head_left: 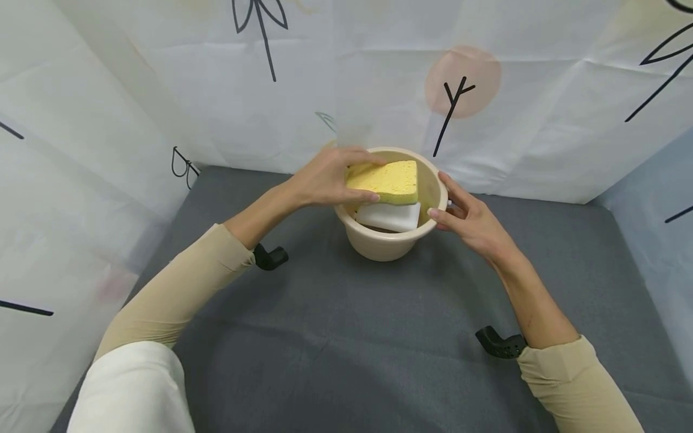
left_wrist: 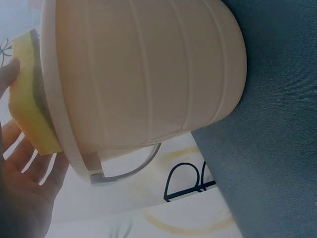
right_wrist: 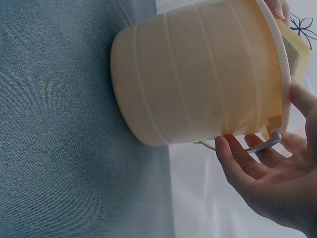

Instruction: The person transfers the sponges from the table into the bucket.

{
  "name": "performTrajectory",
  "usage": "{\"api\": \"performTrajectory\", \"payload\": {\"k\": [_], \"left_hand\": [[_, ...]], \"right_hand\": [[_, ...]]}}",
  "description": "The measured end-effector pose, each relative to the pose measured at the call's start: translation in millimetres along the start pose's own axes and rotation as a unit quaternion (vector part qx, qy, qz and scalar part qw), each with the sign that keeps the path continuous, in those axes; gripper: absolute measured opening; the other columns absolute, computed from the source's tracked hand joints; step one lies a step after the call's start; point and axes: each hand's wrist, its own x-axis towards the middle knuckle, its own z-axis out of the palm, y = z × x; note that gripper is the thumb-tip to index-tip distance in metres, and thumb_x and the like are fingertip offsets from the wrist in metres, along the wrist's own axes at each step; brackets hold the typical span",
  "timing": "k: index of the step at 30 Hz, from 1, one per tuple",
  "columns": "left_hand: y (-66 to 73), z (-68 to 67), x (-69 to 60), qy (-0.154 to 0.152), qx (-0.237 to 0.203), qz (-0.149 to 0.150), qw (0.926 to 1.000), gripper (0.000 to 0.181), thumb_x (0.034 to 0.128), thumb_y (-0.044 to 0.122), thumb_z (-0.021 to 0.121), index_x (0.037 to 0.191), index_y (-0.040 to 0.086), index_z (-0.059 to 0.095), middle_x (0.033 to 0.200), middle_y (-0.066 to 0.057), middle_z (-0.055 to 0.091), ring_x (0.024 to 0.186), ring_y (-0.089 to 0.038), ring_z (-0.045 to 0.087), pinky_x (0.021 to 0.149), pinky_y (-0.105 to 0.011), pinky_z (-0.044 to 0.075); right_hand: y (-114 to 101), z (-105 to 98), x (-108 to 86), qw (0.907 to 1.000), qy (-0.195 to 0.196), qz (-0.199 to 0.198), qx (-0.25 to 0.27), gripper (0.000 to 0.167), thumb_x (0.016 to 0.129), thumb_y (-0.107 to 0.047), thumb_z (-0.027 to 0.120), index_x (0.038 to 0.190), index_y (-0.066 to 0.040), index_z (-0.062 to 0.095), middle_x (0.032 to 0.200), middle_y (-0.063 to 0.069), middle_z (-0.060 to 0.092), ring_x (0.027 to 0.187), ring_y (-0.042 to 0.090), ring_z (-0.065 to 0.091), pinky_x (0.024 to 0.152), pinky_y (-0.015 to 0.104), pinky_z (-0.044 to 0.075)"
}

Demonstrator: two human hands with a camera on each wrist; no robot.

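Note:
A cream bucket [head_left: 379, 245] stands upright toward the back of the grey table. Over its mouth, my left hand [head_left: 331, 177] holds a yellow sponge [head_left: 391, 181] between thumb and fingers. The left wrist view shows the sponge [left_wrist: 30, 106] at rim height, its underside darker. Below it, a white block-like object [head_left: 391, 217] lies inside the bucket; its kind cannot be made out. My right hand [head_left: 470, 221] grips the bucket's right rim, thumb on the rim and fingers on the outside near the metal handle [right_wrist: 265, 145]. The bucket's bottom inside is mostly hidden.
The dark grey tabletop [head_left: 335, 337] stretches in front of the bucket. White cloth walls [head_left: 379, 78] with printed plants enclose the back and sides, close behind the bucket. A black wrist mount [head_left: 500, 344] sits at the right sleeve, another [head_left: 271, 257] at the left.

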Motion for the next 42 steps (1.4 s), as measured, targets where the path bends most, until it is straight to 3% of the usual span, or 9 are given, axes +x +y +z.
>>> {"api": "performTrajectory", "payload": {"k": [12,19,25,28,35,38,42], "left_hand": [[-6.8,8.7,17.7,0.003,0.028,-0.008,0.9996,0.062,0.0785,0.051,0.081,0.129,0.017,0.068,0.124,-0.001,0.068,0.115,-0.014,0.061,0.092,-0.028,0.046],[-11.7,19.0,23.9,0.012,-0.007,0.02,0.9997,0.056,0.0805,0.042,0.083,0.126,0.012,0.07,0.122,-0.003,0.069,0.115,-0.015,0.061,0.098,-0.025,0.044],[-13.7,25.9,21.8,0.009,-0.034,0.012,0.9993,0.052,0.0816,0.037,0.083,0.124,0.009,0.07,0.122,-0.002,0.069,0.119,-0.014,0.059,0.101,-0.025,0.042],[-13.9,26.4,20.0,0.008,-0.028,0.0,0.9996,0.052,0.0821,0.038,0.082,0.125,0.01,0.07,0.125,-0.001,0.068,0.122,-0.015,0.058,0.104,-0.026,0.041],[-14.8,25.8,12.5,0.009,-0.014,0.004,0.9999,0.055,0.0846,0.04,0.079,0.129,0.01,0.067,0.131,-0.003,0.065,0.125,-0.016,0.056,0.107,-0.029,0.038],[-15.8,25.0,7.6,0.008,-0.006,0.007,0.9999,0.057,0.086,0.043,0.076,0.132,0.012,0.066,0.135,-0.002,0.062,0.13,-0.016,0.052,0.11,-0.03,0.035],[-18.6,22.4,-1.3,0.007,0.002,-0.001,1.0,0.06,0.0882,0.044,0.072,0.138,0.013,0.061,0.145,-0.002,0.054,0.142,-0.018,0.038,0.117,-0.037,0.026]], "right_hand": [[-1.1,-0.4,-1.0,0.9999,-0.005,-0.002,-0.009,0.079,0.098,-0.031,0.064,0.158,-0.039,0.014,0.163,0.004,0.021,0.143,0.024,0.036,0.089,0.02,0.051],[1.2,0.2,-1.3,1.0,-0.005,-0.003,-0.007,0.078,0.098,-0.034,0.065,0.158,-0.041,0.015,0.163,0.0,0.02,0.143,0.022,0.036,0.089,0.02,0.051],[0.7,1.7,-1.3,0.9999,-0.005,-0.007,-0.009,0.079,0.098,-0.034,0.064,0.158,-0.04,0.014,0.164,-0.001,0.017,0.143,0.023,0.035,0.089,0.019,0.051],[0.4,2.2,-0.7,0.9999,-0.005,-0.008,-0.014,0.08,0.098,-0.033,0.064,0.158,-0.04,0.013,0.165,0.0,0.017,0.143,0.024,0.035,0.089,0.019,0.05],[2.0,2.4,-0.2,0.9998,-0.003,-0.013,-0.018,0.08,0.098,-0.034,0.063,0.159,-0.039,0.011,0.165,-0.001,0.016,0.144,0.024,0.034,0.091,0.019,0.05],[3.8,2.6,-0.4,0.9993,0.004,-0.019,-0.031,0.08,0.099,-0.034,0.063,0.159,-0.039,0.01,0.164,-0.001,0.017,0.144,0.025,0.033,0.098,0.028,0.049],[8.0,2.0,-2.6,0.9944,0.028,-0.041,-0.093,0.075,0.101,-0.036,0.059,0.158,-0.041,0.011,0.163,0.003,0.023,0.141,0.033,0.039,0.104,0.053,0.043]]}}
